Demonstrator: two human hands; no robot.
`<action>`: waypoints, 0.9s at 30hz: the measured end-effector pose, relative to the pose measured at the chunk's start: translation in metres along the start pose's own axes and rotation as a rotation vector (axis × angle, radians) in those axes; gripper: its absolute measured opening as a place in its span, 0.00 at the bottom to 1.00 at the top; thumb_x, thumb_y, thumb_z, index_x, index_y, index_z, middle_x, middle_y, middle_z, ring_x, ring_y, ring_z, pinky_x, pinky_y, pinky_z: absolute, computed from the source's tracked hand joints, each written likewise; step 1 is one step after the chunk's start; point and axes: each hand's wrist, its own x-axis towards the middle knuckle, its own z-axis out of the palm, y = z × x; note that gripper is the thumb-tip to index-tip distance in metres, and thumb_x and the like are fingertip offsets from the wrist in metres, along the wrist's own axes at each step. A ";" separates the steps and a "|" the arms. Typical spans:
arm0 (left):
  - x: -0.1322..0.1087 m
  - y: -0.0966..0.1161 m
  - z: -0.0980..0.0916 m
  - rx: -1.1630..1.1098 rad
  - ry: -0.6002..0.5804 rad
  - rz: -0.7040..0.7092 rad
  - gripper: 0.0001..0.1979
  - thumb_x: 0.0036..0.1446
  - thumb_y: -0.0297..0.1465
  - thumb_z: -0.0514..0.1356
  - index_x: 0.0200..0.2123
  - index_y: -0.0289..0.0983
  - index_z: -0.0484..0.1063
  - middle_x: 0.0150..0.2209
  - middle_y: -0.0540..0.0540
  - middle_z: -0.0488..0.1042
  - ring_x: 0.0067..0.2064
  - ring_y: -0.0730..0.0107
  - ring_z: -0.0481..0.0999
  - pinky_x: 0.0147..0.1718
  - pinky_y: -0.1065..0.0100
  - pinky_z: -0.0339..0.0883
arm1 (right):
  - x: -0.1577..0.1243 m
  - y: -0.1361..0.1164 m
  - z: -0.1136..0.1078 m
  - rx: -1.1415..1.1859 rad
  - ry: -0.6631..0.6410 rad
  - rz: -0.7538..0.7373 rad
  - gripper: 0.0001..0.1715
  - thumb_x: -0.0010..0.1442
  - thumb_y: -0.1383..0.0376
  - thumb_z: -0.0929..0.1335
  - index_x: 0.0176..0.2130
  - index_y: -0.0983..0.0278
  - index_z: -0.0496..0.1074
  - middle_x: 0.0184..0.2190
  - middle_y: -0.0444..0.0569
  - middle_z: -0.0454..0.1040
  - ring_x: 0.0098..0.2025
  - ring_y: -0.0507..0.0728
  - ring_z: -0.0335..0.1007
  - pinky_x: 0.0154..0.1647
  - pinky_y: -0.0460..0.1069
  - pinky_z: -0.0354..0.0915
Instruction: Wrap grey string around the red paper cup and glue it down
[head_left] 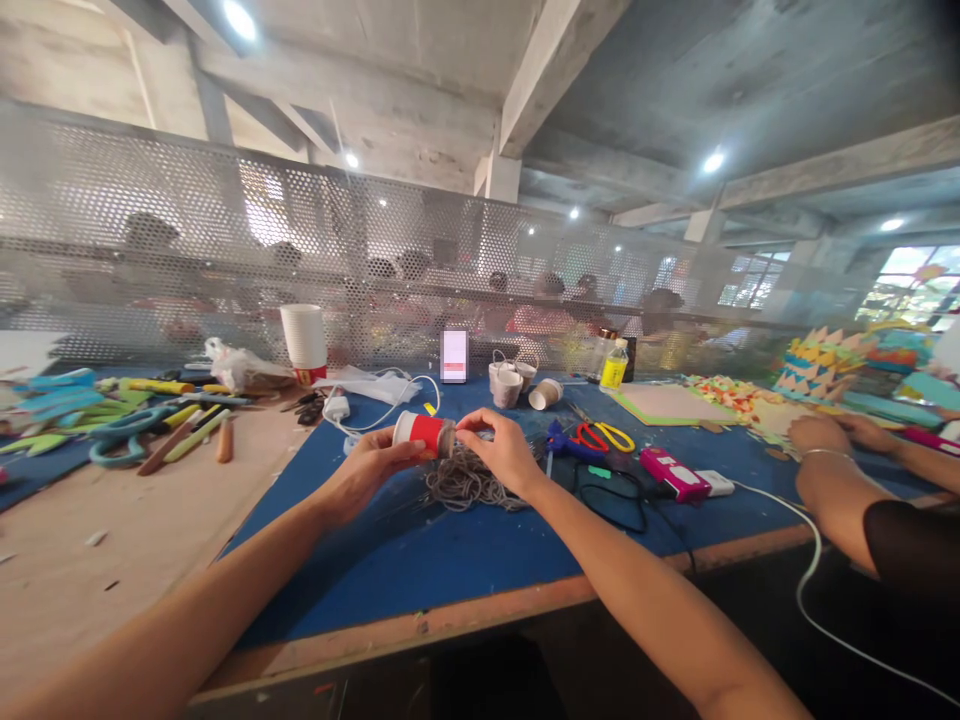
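craft workshop tbh, bare concrete beams (551, 70) above a perforated metal screen (390, 225), people (538, 318) behind the screen, scissors (616, 436), stacked paper cups (301, 338) and coloured paper bits (727, 395) in front of it

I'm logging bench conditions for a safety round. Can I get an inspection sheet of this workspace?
Surface: blue mat, a green scrap on it.
Work items: red-and-white paper cup, tipped sideways in hand; twine heap below.
Clutter: stacked white cups, yellow-labelled bottle, pink box.
Hands: left hand holds the cup; right hand at the cup's end, pinch unclear.
Cables: white cable runs over the table edge; black cable lies on the mat.
Surroundings: perforated screen behind; another person's hand at right.
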 end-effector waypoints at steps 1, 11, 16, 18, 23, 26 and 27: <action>0.000 0.000 0.000 -0.007 0.009 0.003 0.13 0.50 0.34 0.72 0.39 0.35 0.83 0.39 0.41 0.84 0.42 0.59 0.83 0.56 0.56 0.69 | 0.000 -0.001 -0.001 -0.008 0.000 -0.004 0.05 0.61 0.63 0.70 0.36 0.62 0.75 0.36 0.45 0.79 0.40 0.54 0.75 0.50 0.49 0.68; 0.004 -0.002 -0.007 -0.127 0.084 0.037 0.13 0.51 0.30 0.72 0.40 0.33 0.82 0.41 0.40 0.84 0.44 0.61 0.82 0.55 0.60 0.70 | -0.008 -0.009 0.000 -0.073 -0.171 -0.128 0.07 0.62 0.67 0.67 0.39 0.62 0.77 0.37 0.45 0.79 0.39 0.53 0.76 0.45 0.46 0.67; 0.007 -0.003 -0.008 -0.150 0.137 0.034 0.12 0.48 0.30 0.73 0.38 0.33 0.82 0.38 0.41 0.85 0.41 0.61 0.83 0.52 0.61 0.72 | -0.010 -0.005 0.002 -0.195 -0.218 -0.245 0.09 0.60 0.71 0.66 0.37 0.62 0.77 0.35 0.44 0.79 0.38 0.53 0.75 0.45 0.47 0.67; 0.007 -0.003 -0.008 -0.149 0.134 0.039 0.13 0.48 0.30 0.73 0.38 0.33 0.82 0.39 0.40 0.85 0.42 0.60 0.83 0.53 0.61 0.72 | -0.010 -0.004 0.002 -0.265 -0.192 -0.292 0.10 0.59 0.73 0.66 0.36 0.62 0.76 0.36 0.45 0.78 0.39 0.54 0.75 0.47 0.47 0.66; 0.006 -0.002 -0.008 -0.155 0.135 0.038 0.13 0.48 0.29 0.73 0.39 0.33 0.82 0.39 0.41 0.85 0.42 0.62 0.83 0.51 0.63 0.72 | -0.004 0.001 -0.011 -0.365 0.042 -0.294 0.13 0.60 0.75 0.63 0.36 0.62 0.75 0.42 0.50 0.74 0.44 0.55 0.74 0.49 0.49 0.67; 0.008 -0.003 -0.008 -0.163 0.143 0.029 0.13 0.47 0.29 0.73 0.38 0.33 0.82 0.38 0.41 0.85 0.41 0.63 0.83 0.50 0.64 0.73 | -0.001 0.010 -0.026 -0.387 0.152 -0.239 0.13 0.63 0.72 0.62 0.38 0.61 0.75 0.40 0.50 0.75 0.43 0.56 0.74 0.49 0.50 0.68; 0.008 -0.003 -0.007 -0.163 0.144 0.026 0.13 0.46 0.29 0.74 0.38 0.33 0.82 0.38 0.41 0.85 0.40 0.63 0.83 0.49 0.64 0.73 | -0.002 0.012 -0.032 -0.387 0.166 -0.215 0.12 0.63 0.71 0.63 0.39 0.61 0.75 0.39 0.50 0.75 0.42 0.56 0.74 0.49 0.50 0.68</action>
